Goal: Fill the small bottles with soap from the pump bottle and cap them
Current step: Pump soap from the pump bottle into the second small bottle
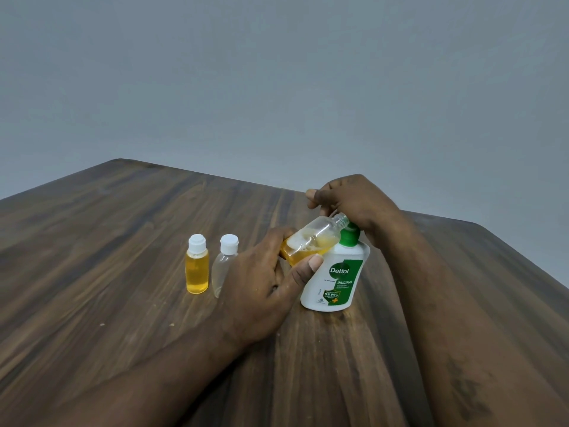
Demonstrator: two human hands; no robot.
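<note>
Left hand (261, 278) grips uncapped small bottle (314, 238), tilted, neck at pump bottle (335, 278) spout. Right hand (354, 204) curled over its top.

Matt wood-grain table (123, 241), clear glossy plastic small bottles (197, 266), white plastic pump bottle (335, 282)

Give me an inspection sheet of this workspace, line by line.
Surface: dark wooden table.
Job's things: pump bottle upright; open small bottle tilted, mouth against the pump bottle's top, partly filled with yellow soap; filled bottle capped, upright; empty bottle capped, upright beside it.
Clutter: a few pale crumbs.
Grippers: left hand grips the open small bottle; right hand sits on top of the pump bottle, fingers curled.
Cables: nothing seen.
Surroundings: plain grey wall.
</note>
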